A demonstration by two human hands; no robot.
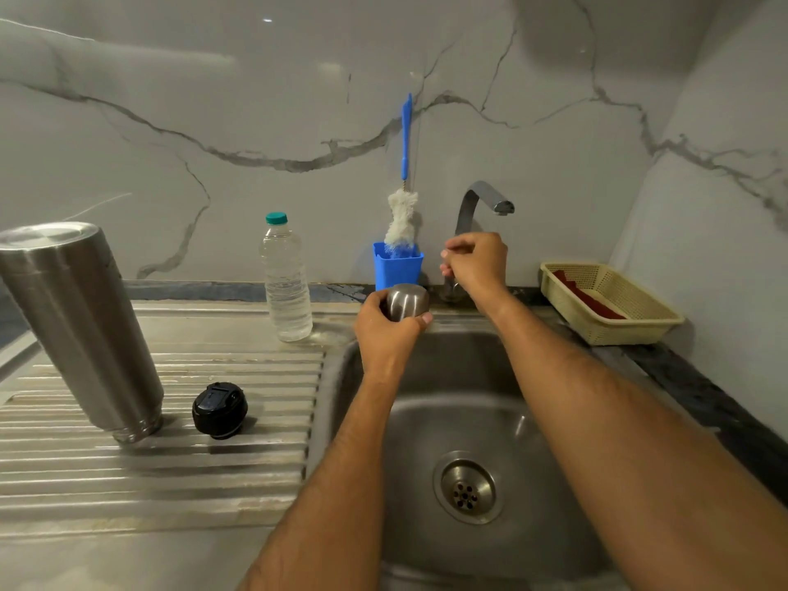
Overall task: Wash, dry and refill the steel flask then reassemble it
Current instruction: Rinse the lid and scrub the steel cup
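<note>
The steel flask body point(81, 326) stands mouth down on the ribbed drainboard at the left. Its black inner stopper point(219, 410) lies beside it to the right. My left hand point(386, 334) grips the steel cup lid point(407, 301) over the back left corner of the sink point(426, 420). My right hand point(477, 262) curls round the handle at the base of the tap point(482, 202). No water runs from the spout. A clear water bottle point(285, 279) with a teal cap stands behind the drainboard.
A blue holder point(398, 268) with a white bottle brush point(403, 219) on a blue handle stands against the marble wall, just behind my left hand. A cream plastic basket point(609, 305) holding a red cloth sits on the dark counter at the right.
</note>
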